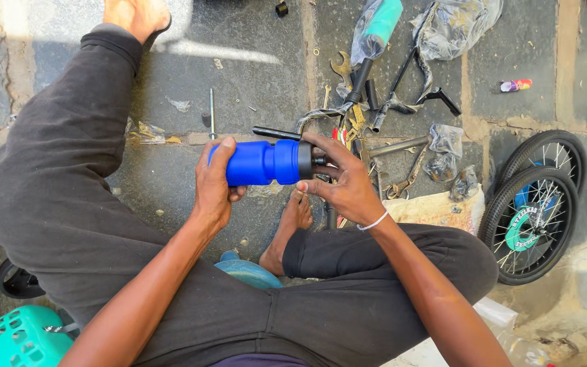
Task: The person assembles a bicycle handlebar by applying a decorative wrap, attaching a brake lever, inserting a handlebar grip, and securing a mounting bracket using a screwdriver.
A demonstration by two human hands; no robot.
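Seated on the stone floor [171, 95] with legs folded, the person holds a blue bottle [259, 163] lying sideways just above the lap, between the two hands, likely so both ends can be reached at once. The left hand [213, 187] is wrapped around the bottle's base end, fingers curled shut under it and thumb laid along the top, which steadies it. The right hand [348, 183] meets the other end, its fingertips pinched around the black cap [306, 160] and the short nozzle beyond it, a grip that suits turning or pressing. Just below the right hand a bare foot [293, 221] rests on the floor, and a white band sits on that wrist. Just beyond the right hand lies a clutter of tools: a spanner [342, 68], black rods and handles, and crumpled plastic bags [453, 27], all kept within arm's reach. Farther off to the right of that hand, two small spoked wheels [531, 217] lie overlapping. A teal basket [15, 340] sits nearest, behind the left arm.
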